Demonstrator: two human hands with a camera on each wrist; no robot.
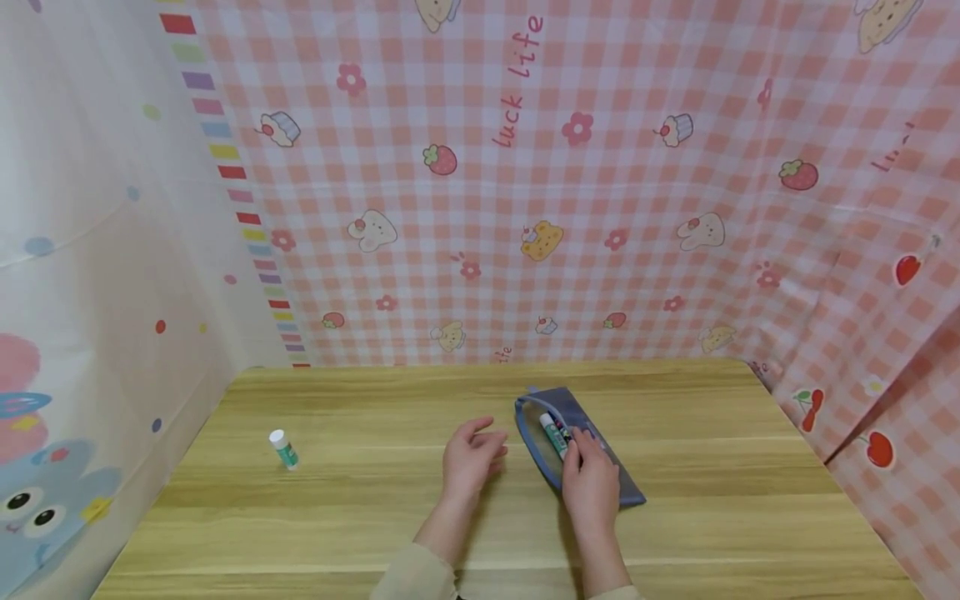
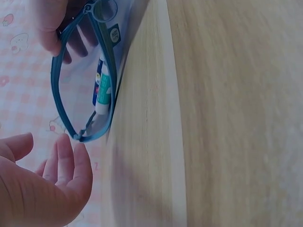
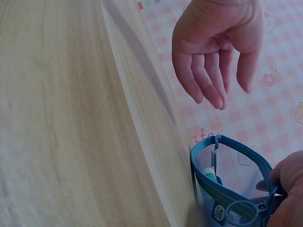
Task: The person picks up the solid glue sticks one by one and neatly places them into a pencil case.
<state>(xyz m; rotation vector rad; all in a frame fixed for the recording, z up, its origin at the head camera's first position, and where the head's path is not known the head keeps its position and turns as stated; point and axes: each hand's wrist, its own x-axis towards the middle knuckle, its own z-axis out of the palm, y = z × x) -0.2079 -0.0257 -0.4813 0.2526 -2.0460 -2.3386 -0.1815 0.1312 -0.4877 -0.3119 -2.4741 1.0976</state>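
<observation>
A see-through zipper pouch (image 1: 621, 475) with a blue zip edge lies on the table, its mouth gaping wide. My right hand (image 1: 592, 482) grips the pouch's edge near the zip pull, thumb and fingers pinching it in the right wrist view. Inside the pouch are a green-and-white glue stick (image 2: 104, 90) and a dark blue item (image 2: 96, 87) beside it, partly hidden. My left hand (image 1: 470, 461) hovers just left of the pouch, fingers relaxed and holding nothing. Another glue stick (image 1: 284, 450) with a white cap stands apart on the left of the table.
The wooden table (image 1: 360, 517) ends at a checked cloth backdrop (image 1: 480, 200) printed with fruit and cakes. A pale curtain (image 1: 112, 275) hangs on the left, and more checked cloth hangs along the right side.
</observation>
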